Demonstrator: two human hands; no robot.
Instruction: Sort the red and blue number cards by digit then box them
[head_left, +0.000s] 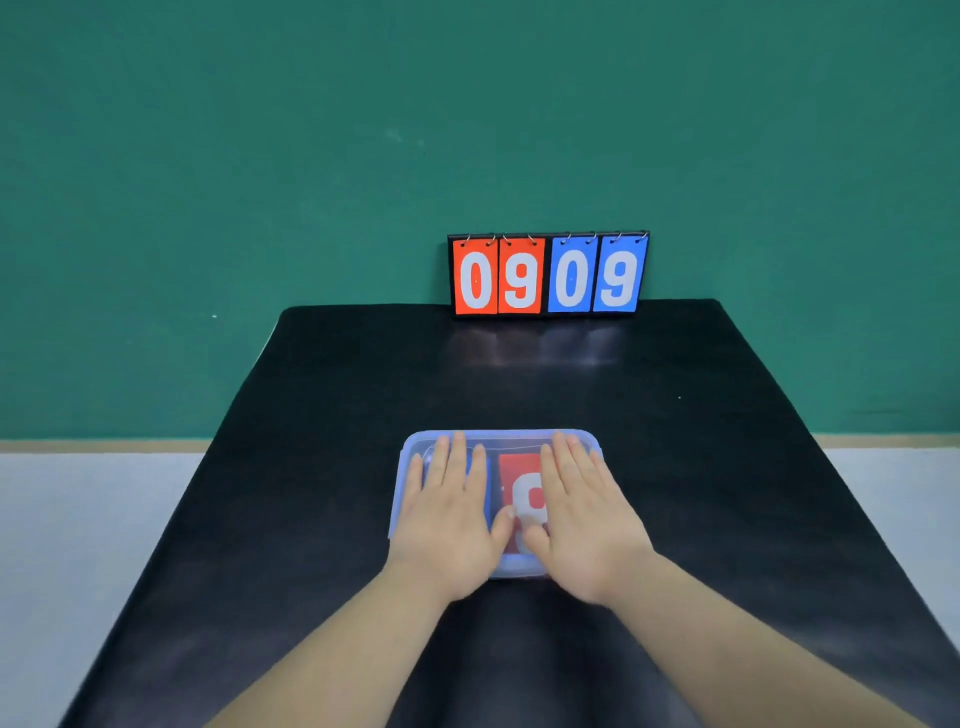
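Note:
A clear blue-tinted plastic box (498, 439) with its lid on lies in the middle of the black table. Through the lid a red number card (519, 470) with a white digit shows, and a sliver of a blue card (487, 475) beside it, mostly hidden. My left hand (447, 519) lies flat on the left half of the lid, fingers straight. On the right half my right hand (582, 525) presses flat in the same way. Both thumbs point inward over the red card.
A flip scoreboard (548, 274) stands at the table's far edge against the green wall, showing red 0 9 and blue 0 9. The black table (727, 467) stretches wide around the box. A pale floor lies on both sides.

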